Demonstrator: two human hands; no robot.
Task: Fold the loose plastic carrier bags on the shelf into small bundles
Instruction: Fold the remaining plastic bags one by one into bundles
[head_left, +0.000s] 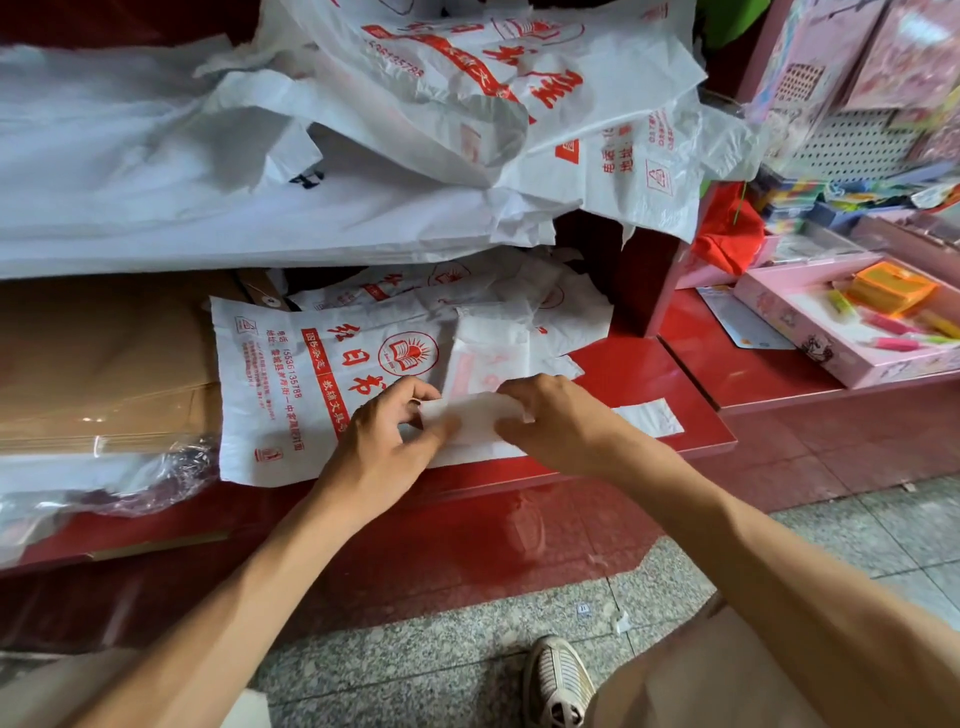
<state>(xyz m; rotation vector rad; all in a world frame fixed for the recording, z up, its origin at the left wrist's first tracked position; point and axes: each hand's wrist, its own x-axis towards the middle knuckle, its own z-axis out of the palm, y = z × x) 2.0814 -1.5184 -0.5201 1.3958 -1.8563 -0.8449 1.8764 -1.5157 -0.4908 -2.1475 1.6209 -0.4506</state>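
While folding one white bag (470, 415) on the low red shelf (644, 384), held it with both hands. Left hand (387, 441), at about 7 o'clock from the bag, curled round its left end, thumb on top. Right hand (550, 423), at about 4 o'clock, pinched its right end between thumb and fingers. Looked like a thick flat strip, so probably halfway through the folding, not a small bundle yet.

Rested on another flat bag with red print (311, 384), lying at 9 o'clock from the hands. More loose bags (519, 301) piled behind at 12 o'clock, still to be done. Up on the higher shelf, at 11 o'clock, a big heap of white bags (415, 130) hanging over the edge. Brown cardboard (104, 364) far off at 9 o'clock. A pink box of pens (852, 322) far off at 2 o'clock.

Next, most likely: fold the strip over again, end to end, and press it flat. Needs a tight hold, since thin plastic slips and springs open. Needs air pushed out too, or the bundle puffs up.
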